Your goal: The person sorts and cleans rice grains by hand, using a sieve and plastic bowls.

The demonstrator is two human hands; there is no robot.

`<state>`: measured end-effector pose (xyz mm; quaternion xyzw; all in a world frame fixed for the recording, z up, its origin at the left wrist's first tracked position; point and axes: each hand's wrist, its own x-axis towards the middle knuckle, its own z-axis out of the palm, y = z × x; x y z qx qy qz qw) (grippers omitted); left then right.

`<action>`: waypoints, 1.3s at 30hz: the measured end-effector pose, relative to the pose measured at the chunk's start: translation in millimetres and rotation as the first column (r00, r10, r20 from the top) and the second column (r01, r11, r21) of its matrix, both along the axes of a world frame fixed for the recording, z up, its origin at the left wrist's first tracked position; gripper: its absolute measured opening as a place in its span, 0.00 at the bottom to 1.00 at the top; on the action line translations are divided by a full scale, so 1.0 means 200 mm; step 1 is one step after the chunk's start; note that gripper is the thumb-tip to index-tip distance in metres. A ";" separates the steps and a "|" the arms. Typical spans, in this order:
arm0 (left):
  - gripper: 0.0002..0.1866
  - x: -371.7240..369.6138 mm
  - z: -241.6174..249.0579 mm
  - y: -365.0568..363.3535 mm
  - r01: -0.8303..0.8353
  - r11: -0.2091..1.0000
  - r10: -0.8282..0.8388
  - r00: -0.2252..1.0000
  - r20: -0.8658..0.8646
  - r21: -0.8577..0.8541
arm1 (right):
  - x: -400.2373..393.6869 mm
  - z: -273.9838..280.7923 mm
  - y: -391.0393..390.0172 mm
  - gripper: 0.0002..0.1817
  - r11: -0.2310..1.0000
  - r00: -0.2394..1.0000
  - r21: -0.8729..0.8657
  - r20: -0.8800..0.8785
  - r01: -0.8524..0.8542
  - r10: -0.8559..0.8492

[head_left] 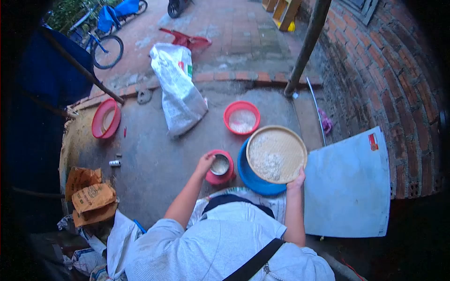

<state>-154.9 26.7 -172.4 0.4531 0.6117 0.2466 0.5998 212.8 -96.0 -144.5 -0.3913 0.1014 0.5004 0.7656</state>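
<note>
My left hand (206, 161) is closed on the rim of a small metal bowl (220, 165), which sits within a red basin (219, 179) and has something pale inside. With my right hand (297, 180) I grip the lower right edge of a round woven tray (298, 145). Whitish grain or flakes lie spread over the tray. Under the tray, a blue basin (248, 175) is partly covered. Just beyond it stands a red bowl (227, 117) with pale contents.
A white sack (178, 93) lies ahead. At the right is a white panel (347, 187) beside a brick wall (398, 93). Brown paper bags (93, 198) and a pink basin (97, 124) are on the left. A wooden pole (309, 44) stands ahead right.
</note>
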 end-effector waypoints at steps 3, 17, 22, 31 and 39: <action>0.30 0.12 0.28 -0.04 -0.010 0.985 0.057 0.960 0.273 -0.171 | -0.07 0.08 0.07 0.28 0.998 0.999 0.022 0.004 -0.055 0.054; 0.19 0.36 0.98 -0.09 -0.327 0.941 0.145 0.626 0.766 0.089 | -0.31 0.84 0.17 0.34 0.994 -0.023 -0.085 0.996 -0.073 0.084; 0.21 0.43 0.89 -0.12 -0.316 0.946 0.125 0.562 0.818 0.073 | -0.33 0.88 0.18 0.25 0.891 -0.589 -0.369 0.793 -0.264 0.154; 0.21 0.46 0.87 -0.14 -0.258 0.966 0.141 0.522 0.841 -0.002 | -0.43 0.94 0.16 0.08 0.742 -0.421 -0.247 0.906 -0.623 -0.052; 0.21 0.49 0.95 -0.15 -0.215 0.973 0.057 0.572 0.818 0.082 | -0.38 1.12 0.16 0.08 0.898 -0.241 -0.067 0.970 -0.436 -0.044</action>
